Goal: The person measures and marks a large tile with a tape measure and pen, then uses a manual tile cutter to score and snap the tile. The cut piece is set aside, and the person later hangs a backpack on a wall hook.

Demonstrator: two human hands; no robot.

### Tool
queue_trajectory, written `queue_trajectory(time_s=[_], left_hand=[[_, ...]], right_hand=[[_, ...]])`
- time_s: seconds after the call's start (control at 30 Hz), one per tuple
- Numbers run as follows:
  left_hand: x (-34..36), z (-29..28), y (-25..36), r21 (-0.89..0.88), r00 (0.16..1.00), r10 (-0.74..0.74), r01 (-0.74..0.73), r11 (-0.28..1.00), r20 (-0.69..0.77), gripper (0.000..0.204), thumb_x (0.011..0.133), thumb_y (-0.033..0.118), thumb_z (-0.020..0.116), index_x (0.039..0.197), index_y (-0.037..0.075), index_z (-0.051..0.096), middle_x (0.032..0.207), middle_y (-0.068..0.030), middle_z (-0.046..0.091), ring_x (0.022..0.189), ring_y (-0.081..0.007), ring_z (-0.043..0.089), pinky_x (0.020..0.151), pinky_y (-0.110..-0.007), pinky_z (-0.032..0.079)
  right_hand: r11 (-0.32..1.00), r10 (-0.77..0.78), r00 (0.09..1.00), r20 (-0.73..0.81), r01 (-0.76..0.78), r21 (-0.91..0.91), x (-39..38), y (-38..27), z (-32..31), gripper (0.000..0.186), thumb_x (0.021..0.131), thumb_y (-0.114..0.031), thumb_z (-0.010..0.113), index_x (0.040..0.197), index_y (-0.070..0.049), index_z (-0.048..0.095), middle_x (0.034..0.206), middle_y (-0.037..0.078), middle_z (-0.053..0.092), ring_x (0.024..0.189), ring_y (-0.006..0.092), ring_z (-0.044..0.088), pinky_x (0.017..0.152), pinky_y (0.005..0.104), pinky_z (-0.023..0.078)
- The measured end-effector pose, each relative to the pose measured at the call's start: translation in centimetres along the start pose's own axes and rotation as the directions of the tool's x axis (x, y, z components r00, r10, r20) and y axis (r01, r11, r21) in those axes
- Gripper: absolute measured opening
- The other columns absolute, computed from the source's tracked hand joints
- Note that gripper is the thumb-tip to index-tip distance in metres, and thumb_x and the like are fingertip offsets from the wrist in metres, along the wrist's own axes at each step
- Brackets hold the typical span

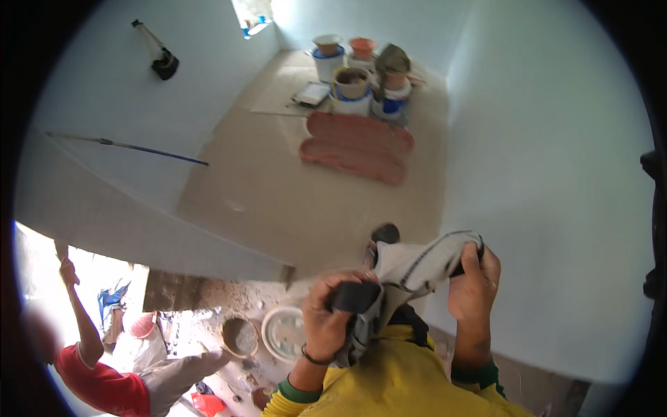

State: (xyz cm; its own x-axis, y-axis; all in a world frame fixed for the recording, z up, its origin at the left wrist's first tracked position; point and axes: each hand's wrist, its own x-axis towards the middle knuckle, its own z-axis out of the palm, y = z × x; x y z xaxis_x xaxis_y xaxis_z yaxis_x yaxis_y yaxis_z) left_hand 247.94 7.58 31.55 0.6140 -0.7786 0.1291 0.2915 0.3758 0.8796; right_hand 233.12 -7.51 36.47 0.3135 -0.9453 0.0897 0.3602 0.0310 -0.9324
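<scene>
A light grey cloth garment [413,264] with dark seam stitching and black trim is stretched between my hands, in front of my yellow shirt. My left hand [326,316] is closed around a bunched part with a black edge, and more folds hang below it. Higher and to the right, my right hand [476,281] grips the other end, with its thumb on the cloth near a dark edge. What kind of garment it is, I cannot tell. Beyond the cloth, a foot in a dark sandal [384,235] shows on the floor.
Buckets and basins [351,82] stand at the far wall, behind red-brown mats [358,146]. A pole [153,151] leans at left; a black pouch [165,64] hangs above it. Lower left, beyond a low wall [271,267], a person in red [104,382] is near tubs [283,333].
</scene>
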Motion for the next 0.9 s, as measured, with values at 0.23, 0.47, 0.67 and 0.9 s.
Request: queue_trajectory(time_s=[0.23, 0.47, 0.67, 0.9], left_hand=[[18.4, -4.6, -0.2, 0.082, 0.981, 0.14, -0.13, 0.988, -0.134, 0.028, 0.077, -0.009, 0.056, 0.104, -0.003, 0.063, 0.105, -0.0154, 0.067, 0.1, -0.0252, 0.066, 0.093, -0.036, 0.051], [32.0, -10.1, 4.3, 0.353, 0.986, 0.137, -0.096, 0.931, -0.094, 0.048, 0.073, 0.01, 0.068, 0.119, -0.001, 0.066, 0.095, -0.011, 0.068, 0.091, -0.0216, 0.065, 0.088, -0.033, 0.049], [43.0, -15.8, 6.4, 0.363, 0.979, -0.047, 0.118, 0.924, -0.2, 0.074, 0.078, 0.012, 0.078, 0.145, 0.001, 0.048, 0.11, -0.01, 0.067, 0.09, -0.0179, 0.061, 0.087, -0.032, 0.048], [57.2, -31.4, 7.8, 0.511, 0.997, -0.015, -0.025, 0.859, 0.074, 0.062, 0.08, 0.042, 0.077, 0.13, 0.007, 0.063, 0.125, -0.0151, 0.063, 0.108, -0.0335, 0.062, 0.099, -0.047, 0.045]], right_hand=[[0.986, 0.142, 0.979, 0.148, -0.153, 0.067, 22.2, 5.9, 7.5, 0.035, 0.103, -0.031, 0.056, 0.097, 0.002, 0.065, 0.084, 0.003, 0.066, 0.073, 0.0111, 0.06, 0.066, 0.0308, 0.05], [0.604, 0.374, 0.444, 0.814, 0.55, -0.577, 39.3, 11.3, 21.9, 0.044, 0.092, -0.04, 0.067, 0.072, -0.002, 0.059, 0.064, 0.017, 0.058, 0.061, 0.0348, 0.06, 0.057, 0.0445, 0.042], [0.813, 0.369, -0.113, 0.923, 0.519, -0.262, 47.9, 15.5, 36.8, 0.045, 0.089, -0.04, 0.073, 0.068, -0.004, 0.055, 0.059, 0.018, 0.053, 0.057, 0.0389, 0.056, 0.053, 0.0437, 0.041], [0.959, 0.18, -0.434, 0.883, 0.276, -0.06, 58.3, 21.8, 56.5, 0.038, 0.088, -0.035, 0.077, 0.077, -0.002, 0.062, 0.067, 0.016, 0.06, 0.06, 0.0338, 0.061, 0.054, 0.0393, 0.044]])
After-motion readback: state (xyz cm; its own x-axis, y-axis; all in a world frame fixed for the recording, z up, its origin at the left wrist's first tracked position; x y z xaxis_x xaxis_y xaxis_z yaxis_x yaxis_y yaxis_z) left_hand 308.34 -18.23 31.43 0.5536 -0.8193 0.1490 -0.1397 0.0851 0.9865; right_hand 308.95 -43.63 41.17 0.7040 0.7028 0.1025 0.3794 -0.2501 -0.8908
